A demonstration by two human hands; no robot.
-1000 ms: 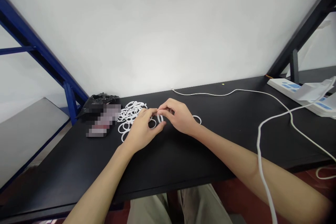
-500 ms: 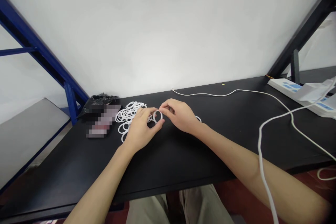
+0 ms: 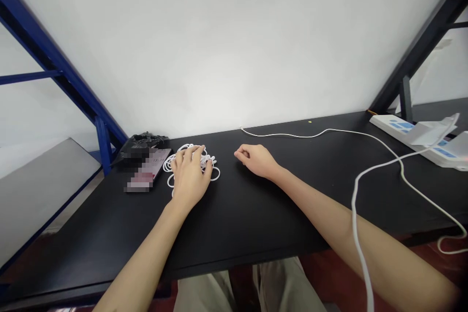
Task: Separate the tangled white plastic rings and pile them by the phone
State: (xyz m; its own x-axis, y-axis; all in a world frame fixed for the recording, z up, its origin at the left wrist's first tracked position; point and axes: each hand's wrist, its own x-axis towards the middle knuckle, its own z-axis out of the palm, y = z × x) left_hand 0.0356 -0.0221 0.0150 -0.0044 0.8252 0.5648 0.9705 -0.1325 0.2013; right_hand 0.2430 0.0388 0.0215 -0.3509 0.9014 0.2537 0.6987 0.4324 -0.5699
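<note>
Several thin white rings (image 3: 215, 174) lie in a loose, tangled heap on the black table, left of the middle. My left hand (image 3: 190, 175) rests over this heap with its fingers spread, covering much of it. Rings show past the fingertips, beside the thumb and along the hand's left edge. To the right, apart from the heap, my right hand (image 3: 258, 160) is just over the tabletop. Its thumb and fingers are pressed together, and nothing shows between them or sticks out.
A phone (image 3: 158, 161), partly blurred out, lies left of the rings, near a crumpled black plastic bag (image 3: 146, 141). A white cable (image 3: 360, 214) loops across the right side, over my right forearm. White-and-blue boxes (image 3: 398, 126) stand at the far right on the black table (image 3: 234, 234).
Both hands had been together at a single white ring; now they are apart. My left hand has moved left onto the heap, my right hand slightly right. The single ring no longer shows between them.
</note>
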